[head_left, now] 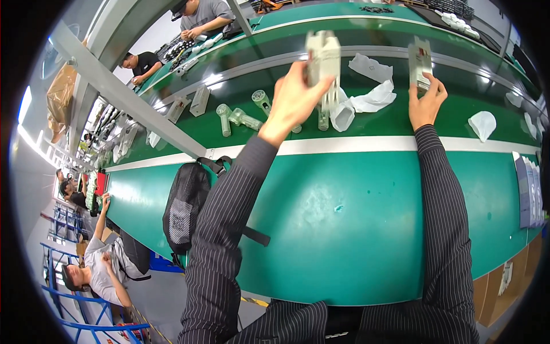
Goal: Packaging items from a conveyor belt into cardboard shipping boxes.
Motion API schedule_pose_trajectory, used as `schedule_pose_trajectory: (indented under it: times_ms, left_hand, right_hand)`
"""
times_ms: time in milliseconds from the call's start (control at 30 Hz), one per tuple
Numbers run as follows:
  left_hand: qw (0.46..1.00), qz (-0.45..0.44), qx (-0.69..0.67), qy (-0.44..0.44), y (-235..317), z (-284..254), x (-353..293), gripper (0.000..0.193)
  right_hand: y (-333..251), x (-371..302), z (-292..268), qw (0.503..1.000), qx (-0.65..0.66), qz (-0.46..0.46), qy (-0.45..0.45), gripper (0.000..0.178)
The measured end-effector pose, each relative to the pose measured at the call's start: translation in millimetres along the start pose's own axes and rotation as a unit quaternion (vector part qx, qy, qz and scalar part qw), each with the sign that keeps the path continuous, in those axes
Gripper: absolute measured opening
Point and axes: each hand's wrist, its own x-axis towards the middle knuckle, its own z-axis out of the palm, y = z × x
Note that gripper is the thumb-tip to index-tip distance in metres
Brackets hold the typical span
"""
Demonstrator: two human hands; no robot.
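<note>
Green worktables [366,229] with white edge strips, grey metal beam [120,92] overhead.

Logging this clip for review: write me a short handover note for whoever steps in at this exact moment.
Left hand: grip shut on a pale plastic block part, raised over the belt.
Right hand: holds a smaller grey part up.
On the green belt: clear tube-shaped pieces left of the hands, white bags between and beyond them.
Done: both parts picked up.
Left: neither part is set down or joined.
</note>
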Motion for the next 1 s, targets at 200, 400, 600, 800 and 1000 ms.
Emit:
schedule_pose_trajectory:
  times_ms: [200, 400, 600, 800, 1000]
  left_hand:
    - [0.946, -0.180, -0.269, -0.018, -14.7, -27.5, -130.4, 0.068]
    - [0.924, -0.179, -0.338, 0.004, -42.7, -22.6, -187.0, 0.079]
    - [0.928, -0.189, -0.320, -0.014, -52.3, -34.1, -197.7, 0.080]
    - [0.992, -0.101, -0.049, 0.061, -51.4, -48.2, -209.0, 0.066]
    - [0.988, -0.118, -0.093, 0.014, -50.2, -64.6, -212.2, 0.053]
  right_hand:
    - [-88.0, -58.6, -43.7, 0.979, 0.088, -0.166, -0.076, 0.061]
    - [-174.1, -134.6, -104.2, 0.951, 0.150, -0.103, -0.252, 0.058]
    - [-216.4, -164.3, -102.9, 0.884, 0.180, -0.108, -0.418, 0.062]
    - [-231.9, -165.4, -101.9, 0.861, 0.152, -0.110, -0.472, 0.065]
    - [-238.3, -166.2, -95.0, 0.876, 0.143, -0.117, -0.446, 0.062]
